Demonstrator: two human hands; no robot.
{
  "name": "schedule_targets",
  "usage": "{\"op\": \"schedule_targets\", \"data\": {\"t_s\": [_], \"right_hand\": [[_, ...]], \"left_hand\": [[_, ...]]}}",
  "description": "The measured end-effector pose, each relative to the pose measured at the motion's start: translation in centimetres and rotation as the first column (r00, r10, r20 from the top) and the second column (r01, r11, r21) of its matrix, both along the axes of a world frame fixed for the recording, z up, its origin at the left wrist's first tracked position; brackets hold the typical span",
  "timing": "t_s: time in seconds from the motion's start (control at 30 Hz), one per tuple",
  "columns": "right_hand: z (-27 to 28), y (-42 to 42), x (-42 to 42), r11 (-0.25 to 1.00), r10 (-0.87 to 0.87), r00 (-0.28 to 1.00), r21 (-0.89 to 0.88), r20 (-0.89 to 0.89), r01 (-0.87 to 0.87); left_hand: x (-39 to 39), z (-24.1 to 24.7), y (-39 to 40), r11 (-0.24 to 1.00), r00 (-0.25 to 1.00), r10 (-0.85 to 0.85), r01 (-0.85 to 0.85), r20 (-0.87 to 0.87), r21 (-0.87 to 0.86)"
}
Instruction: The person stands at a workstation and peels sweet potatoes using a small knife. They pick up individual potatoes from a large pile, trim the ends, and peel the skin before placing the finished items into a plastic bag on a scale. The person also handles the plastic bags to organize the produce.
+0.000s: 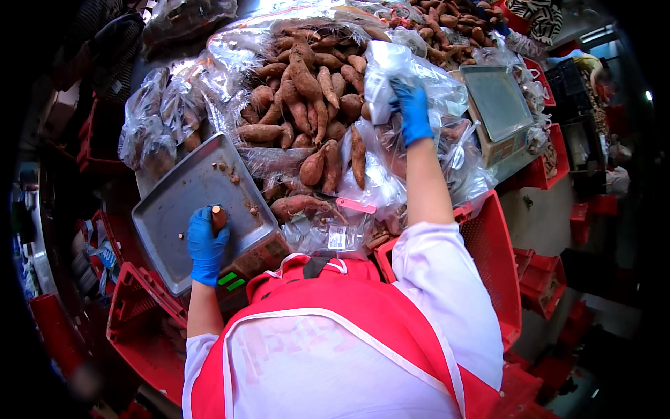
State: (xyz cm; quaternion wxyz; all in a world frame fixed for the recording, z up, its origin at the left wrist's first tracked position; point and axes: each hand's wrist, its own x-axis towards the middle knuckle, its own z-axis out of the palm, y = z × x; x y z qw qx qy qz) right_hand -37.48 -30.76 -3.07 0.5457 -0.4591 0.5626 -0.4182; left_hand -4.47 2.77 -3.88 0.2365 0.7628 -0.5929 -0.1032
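My left hand (208, 245), in a blue glove, holds a sweet potato piece (219, 220) with a pale cut end over the metal pan (180, 196) of a weighing scale. Small cut-off bits and soil lie on that pan. My right hand (412, 111), gloved in blue too, is on a bundle of thin plastic bags (384, 68), its fingers bent against the film; the fingertips are partly hidden. Left of it rises a heap of sweet potatoes (303, 78). Close to my apron lies a pink-handled tool (356, 205), probably a folding knife or peeler.
Filled plastic bags (162, 115) stand beyond the left scale. A second scale (497, 99) is at the right. Red crates (494, 262) flank my body on both sides. More sweet potatoes (450, 23) lie at the far right, near another person's patterned sleeve (536, 21).
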Motion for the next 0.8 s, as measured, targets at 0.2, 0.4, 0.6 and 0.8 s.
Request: {"op": "schedule_targets", "data": {"t_s": [0.2,0.4,0.6,0.8], "right_hand": [[-1.6,4.4,7.8,0.779,0.235,0.972,-0.602,0.018,-0.177],[0.7,21.5,14.7,0.338,0.475,0.766,-0.713,-0.433,-0.614],[1.2,21.9,10.8,0.454,0.687,0.678,-0.575,-0.26,-0.681],[3.8,22.4,10.0,0.623,0.779,0.611,-0.272,0.137,-0.733]], "left_hand": [[-0.5,1.1,1.1,0.96,0.43,0.162,-0.278,-0.888,0.04],[-4.7,3.1,0.2,0.999,0.037,-0.009,-0.05,-0.999,-0.011],[-4.6,3.5,1.3,0.968,-0.17,-0.05,-0.251,-0.984,-0.006],[-6.1,7.5,2.6,1.0,0.141,0.012,0.001,-0.99,0.013]]}}
